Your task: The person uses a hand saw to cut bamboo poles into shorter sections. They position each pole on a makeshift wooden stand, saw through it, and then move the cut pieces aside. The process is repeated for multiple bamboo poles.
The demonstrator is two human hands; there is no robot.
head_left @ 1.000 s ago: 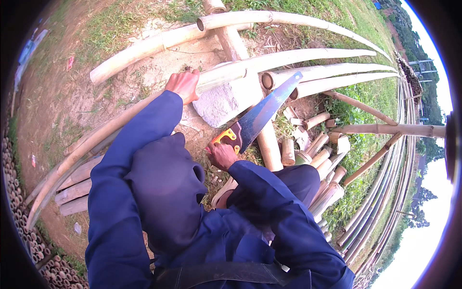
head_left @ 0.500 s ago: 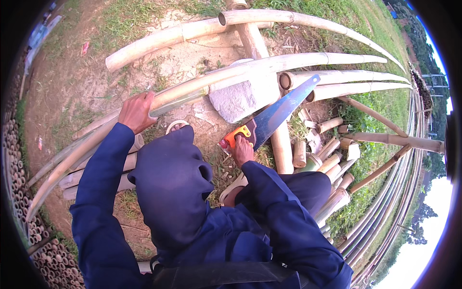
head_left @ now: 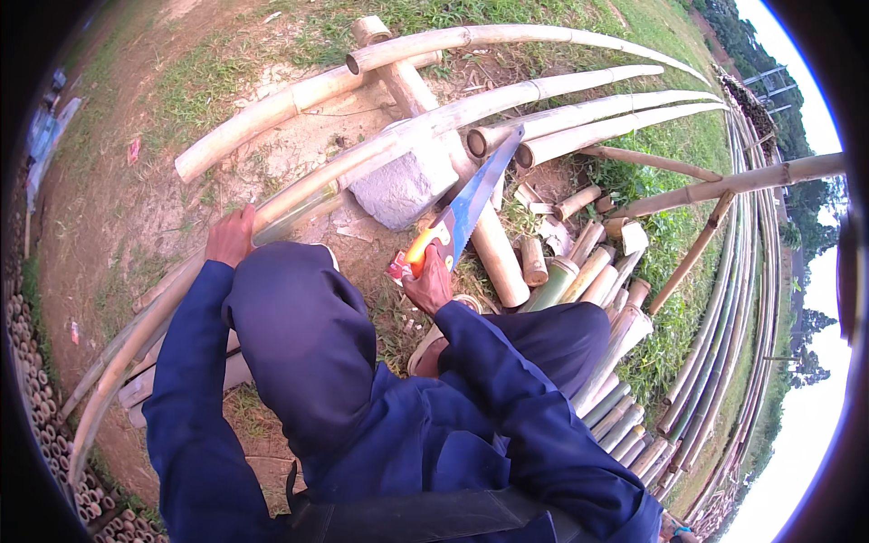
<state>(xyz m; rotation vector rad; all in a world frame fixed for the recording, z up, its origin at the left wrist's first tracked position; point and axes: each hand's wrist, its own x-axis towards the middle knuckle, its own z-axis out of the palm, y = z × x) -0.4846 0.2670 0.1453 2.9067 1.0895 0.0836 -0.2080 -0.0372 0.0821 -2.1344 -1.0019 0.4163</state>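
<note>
My left hand [head_left: 232, 237] is closed around a long pale bamboo pole [head_left: 335, 170], which slants from the lower left to the upper right. In my right hand [head_left: 429, 279] is the orange-and-yellow handle of a handsaw [head_left: 482, 188]. Its long blue blade points up and away, with the teeth on the right side. The blade lies on the near side of the pole; whether they touch I cannot tell. A rough grey stone block [head_left: 398, 188] sits under the pole, between my hands and just beyond them.
A thick bamboo crosspiece [head_left: 493, 258] lies beneath several poles. Cut bamboo pieces [head_left: 588, 271] are heaped to the right of my knee. Propped bamboo bars [head_left: 724, 185] stand farther right, beside long stacked poles [head_left: 724, 362]. More bamboo ends [head_left: 41, 389] fill the far left edge.
The whole view has turned and shifted a little left. The saw blade now shows narrower, tilted more edge-on. Both hands keep their holds.
</note>
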